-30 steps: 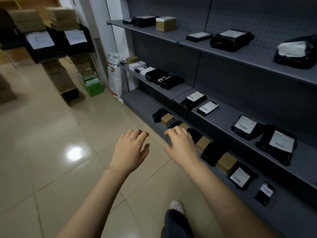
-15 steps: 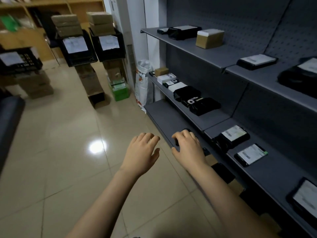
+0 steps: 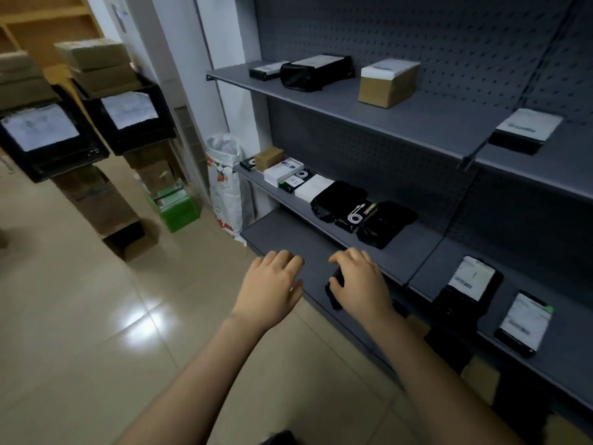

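**Reaching for a black packet on the lowest shelf**

The person stands at a grey shelf rack, both arms stretched toward its lowest shelf (image 3: 288, 234) at the centre of the frame. The left hand (image 3: 269, 284) hovers released, fingers straight and slightly spread, over the shelf's front edge and holds nothing. The right hand (image 3: 359, 284) lies just right of it, fingers loosely bent. It is not clenched and shows no grasp. Under its thumb side sits a small black packet (image 3: 333, 295) on the lowest shelf, partly hidden. Whether the hand touches it cannot be told.

The step in hand looks like the reach before a pick. The next move likely calls for the right hand to drop onto the packet and close thumb and fingers round it. It must then lift without bumping the shelf above, where black pouches (image 3: 340, 200) lie.
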A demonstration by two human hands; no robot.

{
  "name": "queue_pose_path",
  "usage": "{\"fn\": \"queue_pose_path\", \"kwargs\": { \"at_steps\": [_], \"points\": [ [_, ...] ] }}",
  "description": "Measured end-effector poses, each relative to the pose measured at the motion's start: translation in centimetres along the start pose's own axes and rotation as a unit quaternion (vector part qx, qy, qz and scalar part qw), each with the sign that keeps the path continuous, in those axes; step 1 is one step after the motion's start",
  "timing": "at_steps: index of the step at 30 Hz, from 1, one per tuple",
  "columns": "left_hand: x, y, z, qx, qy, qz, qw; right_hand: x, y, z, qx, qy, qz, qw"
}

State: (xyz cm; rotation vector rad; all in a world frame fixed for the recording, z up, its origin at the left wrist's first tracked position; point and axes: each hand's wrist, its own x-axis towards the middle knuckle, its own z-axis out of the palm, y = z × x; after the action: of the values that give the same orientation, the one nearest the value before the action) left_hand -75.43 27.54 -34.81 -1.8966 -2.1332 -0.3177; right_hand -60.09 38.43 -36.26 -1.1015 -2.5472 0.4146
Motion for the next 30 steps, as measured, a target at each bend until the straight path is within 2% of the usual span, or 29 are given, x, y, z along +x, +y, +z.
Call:
{"fn": "queue_pose_path", "kwargs": {
  "at_steps": [5,11,23,30],
  "points": [
    [4.9,-6.2,2.3,-0.022,-0.018,0.071,0.997,4.5,-0.9,3.0,0.015,0.013,0.076,0.997],
    [10.3,-9.1,6.5,-0.058,-0.047,0.114,0.991,8.6,1.2,5.3,0.0,0.013,0.157,0.988],
    [22.9,-7.5,21.3,-0.102,-0.127,0.211,0.964,15.9,12.6,11.1,0.018,0.014,0.294,0.956],
    [27.8,-5.3,32.1,-0.168,-0.124,0.243,0.947,17.5,20.5,16.4,0.046,0.084,0.376,0.922]
  ]
}}
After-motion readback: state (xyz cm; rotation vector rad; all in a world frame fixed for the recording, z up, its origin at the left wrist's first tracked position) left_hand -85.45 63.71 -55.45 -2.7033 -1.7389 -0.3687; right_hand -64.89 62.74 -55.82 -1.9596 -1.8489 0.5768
